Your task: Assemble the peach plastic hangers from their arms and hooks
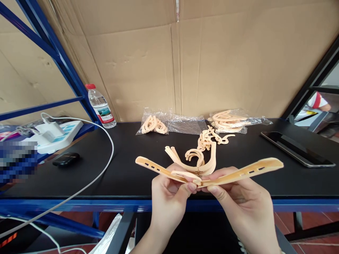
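Between my hands, above the table's front edge, is a pair of long, curved, cream-coloured slotted strips meeting in the middle. My left hand (169, 197) pinches the inner end of the left slotted strip (150, 165), together with a small curved piece (185, 174). My right hand (241, 201) grips the right slotted strip (254, 169) near its inner end, thumb in front. Fingertips hide most of the joint. Just behind lie similar curved strips (212, 164) joined in a U shape, and a heap of small curved pieces (205, 139).
At the back of the black table (127, 148) are a bag of curved pieces (154, 125), a flat clear bag (186, 124) and another filled bag (229, 120). A water bottle (101, 107) and white cable (112, 148) are left; a tablet (296, 149) lies right.
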A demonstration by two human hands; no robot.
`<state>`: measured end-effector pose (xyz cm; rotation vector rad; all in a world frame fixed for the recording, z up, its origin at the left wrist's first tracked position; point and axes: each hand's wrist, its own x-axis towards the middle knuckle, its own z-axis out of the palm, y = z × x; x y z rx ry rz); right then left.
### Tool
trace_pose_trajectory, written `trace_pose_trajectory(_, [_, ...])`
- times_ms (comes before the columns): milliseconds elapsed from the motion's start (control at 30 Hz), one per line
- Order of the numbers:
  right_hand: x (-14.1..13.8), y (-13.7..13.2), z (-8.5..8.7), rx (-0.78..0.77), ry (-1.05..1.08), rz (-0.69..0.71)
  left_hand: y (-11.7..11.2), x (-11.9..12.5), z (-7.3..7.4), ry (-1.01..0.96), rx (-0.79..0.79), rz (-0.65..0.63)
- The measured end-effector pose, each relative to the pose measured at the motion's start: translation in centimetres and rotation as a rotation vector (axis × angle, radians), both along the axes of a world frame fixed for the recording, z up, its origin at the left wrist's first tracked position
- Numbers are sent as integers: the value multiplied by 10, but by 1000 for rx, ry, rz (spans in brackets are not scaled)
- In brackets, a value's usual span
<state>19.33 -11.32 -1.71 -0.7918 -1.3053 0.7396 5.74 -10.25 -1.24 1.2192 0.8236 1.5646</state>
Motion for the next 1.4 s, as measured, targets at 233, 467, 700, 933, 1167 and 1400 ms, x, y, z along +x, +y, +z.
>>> trace_pose_trajectory(233, [-14,5,-11,-4,111,-134,3,8,0,-18,-31,87])
trace_pose_trajectory(467, [-17,15,-11,-33,95,-107,15,-1,-1,-24,-103,-16])
trace_pose_trajectory(700, [7,27,-5,-140,147,53,20,-15,11,167,-217,-133])
trace_pose_trajectory(933, [43,45,20,-230,-31,124,28,-18,26,237,-177,9])
trace_pose_trajectory(1167, [54,69,32,-386,-338,204,43,-32,30,461,-164,27])
trace_pose_trajectory(1400, [70,91,35,-540,-516,346,45,-32,34,699,-186,-29])
